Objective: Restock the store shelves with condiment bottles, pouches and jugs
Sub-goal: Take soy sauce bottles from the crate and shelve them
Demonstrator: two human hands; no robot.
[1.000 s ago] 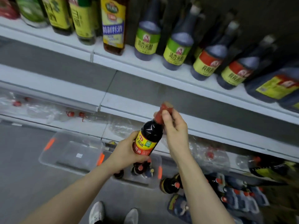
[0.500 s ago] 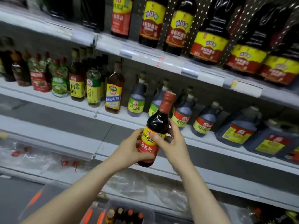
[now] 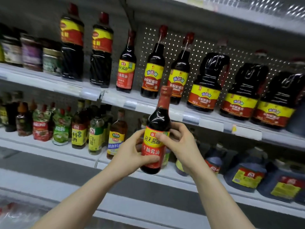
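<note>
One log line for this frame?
left hand: grips soy sauce bottle | right hand: grips it too | status: not yet shelved

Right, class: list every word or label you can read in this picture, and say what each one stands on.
"海天酱油": held bottle, gripped by left hand and right hand.
"生抽酱油": same bottle, lower on the label.
"味极鲜酱油": upper-shelf bottle.
"料酒": yellow-label bottle.
"精制料", the rest hidden: blue-label bottle.
Price strips and jars: too blurred to read.
</note>
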